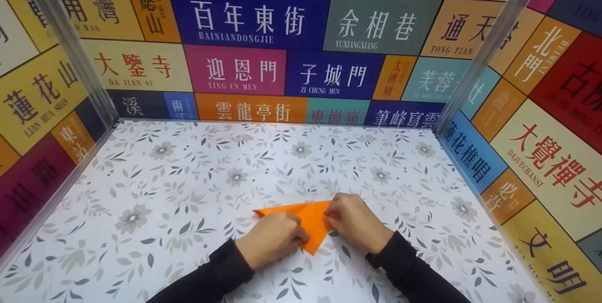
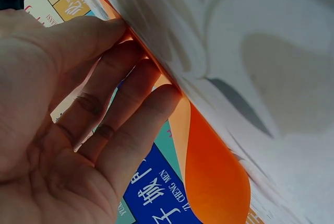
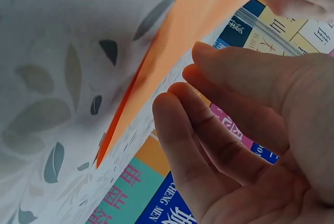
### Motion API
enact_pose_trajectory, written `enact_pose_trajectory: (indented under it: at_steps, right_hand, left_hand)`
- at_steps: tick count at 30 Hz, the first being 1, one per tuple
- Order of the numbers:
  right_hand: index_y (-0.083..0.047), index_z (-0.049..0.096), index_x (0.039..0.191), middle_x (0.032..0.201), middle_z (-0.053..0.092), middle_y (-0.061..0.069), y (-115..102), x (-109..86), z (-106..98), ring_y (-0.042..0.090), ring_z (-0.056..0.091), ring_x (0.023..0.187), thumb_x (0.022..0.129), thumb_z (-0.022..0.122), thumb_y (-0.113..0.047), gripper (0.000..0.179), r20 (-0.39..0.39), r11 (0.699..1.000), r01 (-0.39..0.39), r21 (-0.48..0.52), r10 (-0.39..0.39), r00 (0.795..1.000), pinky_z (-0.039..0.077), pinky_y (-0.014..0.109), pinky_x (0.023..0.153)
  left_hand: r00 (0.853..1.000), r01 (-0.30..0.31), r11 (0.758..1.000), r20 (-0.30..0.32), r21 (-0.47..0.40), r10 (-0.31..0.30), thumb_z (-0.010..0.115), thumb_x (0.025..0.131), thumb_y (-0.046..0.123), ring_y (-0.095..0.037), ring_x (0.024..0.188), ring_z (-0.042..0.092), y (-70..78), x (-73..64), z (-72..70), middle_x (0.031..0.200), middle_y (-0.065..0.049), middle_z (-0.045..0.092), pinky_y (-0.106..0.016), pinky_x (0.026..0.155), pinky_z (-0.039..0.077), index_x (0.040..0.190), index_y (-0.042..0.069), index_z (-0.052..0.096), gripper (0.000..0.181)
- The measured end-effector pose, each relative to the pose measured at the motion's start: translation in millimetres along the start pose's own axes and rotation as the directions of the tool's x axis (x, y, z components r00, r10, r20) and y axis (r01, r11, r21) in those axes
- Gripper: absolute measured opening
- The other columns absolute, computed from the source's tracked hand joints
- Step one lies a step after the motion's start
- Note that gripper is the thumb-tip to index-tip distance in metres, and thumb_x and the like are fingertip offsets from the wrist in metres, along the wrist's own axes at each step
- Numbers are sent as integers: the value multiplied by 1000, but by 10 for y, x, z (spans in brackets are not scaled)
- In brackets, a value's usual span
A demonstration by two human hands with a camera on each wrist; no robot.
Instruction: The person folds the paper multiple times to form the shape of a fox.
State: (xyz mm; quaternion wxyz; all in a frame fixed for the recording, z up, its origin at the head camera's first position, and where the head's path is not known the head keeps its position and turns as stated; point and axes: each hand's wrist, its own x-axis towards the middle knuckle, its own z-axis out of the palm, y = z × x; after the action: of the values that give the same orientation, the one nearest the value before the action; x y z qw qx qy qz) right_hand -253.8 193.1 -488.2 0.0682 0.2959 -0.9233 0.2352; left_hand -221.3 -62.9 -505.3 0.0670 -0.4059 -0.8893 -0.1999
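Observation:
A folded piece of orange paper [image 1: 314, 228] lies on the table, one corner pointing toward me. My left hand [image 1: 273, 238] rests over its left part. In the left wrist view, the bent fingertips of the left hand [image 2: 78, 93] press along the orange paper [image 2: 216, 174], whose near end bulges up in a rounded curl. At the paper's right edge is my right hand [image 1: 356, 220], its fingers loosely bent. From the right wrist view, the right hand [image 3: 235, 125] appears just off the orange paper [image 3: 175, 38], with nothing between thumb and fingers.
White cloth with grey flowers and leaves covers the table [image 1: 301, 162]. Upright panels with coloured blocks of Chinese place names, such as the back wall [image 1: 249, 13], enclose it on the back and both sides. Clear corner strips [image 1: 70, 44] join the panels.

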Motion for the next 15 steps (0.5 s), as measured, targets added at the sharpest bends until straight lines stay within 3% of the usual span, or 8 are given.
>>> enact_pose_trajectory:
  at_steps: [8,15]
  right_hand:
    - [-4,92,101,92,77,6,-63,-35,125,22,77,87,90,88,7,17,13,993,120,-21,-120,993,68,35,82]
    - [-4,93,105,98,77,8,-86,-66,179,25,79,92,94,87,6,16,25,993,117,-25,-116,993,69,38,86]
  left_hand:
    - [1000,-3,1000,-9,-11,3,89,94,3,-13,80,72,-1,-4,-4,91,0,83,-24,75,59,107,16,94,18]
    - [1000,-11,1000,-8,0,11,89,94,4,-13,77,70,-14,3,-6,89,-1,81,-25,73,57,105,16,94,17]
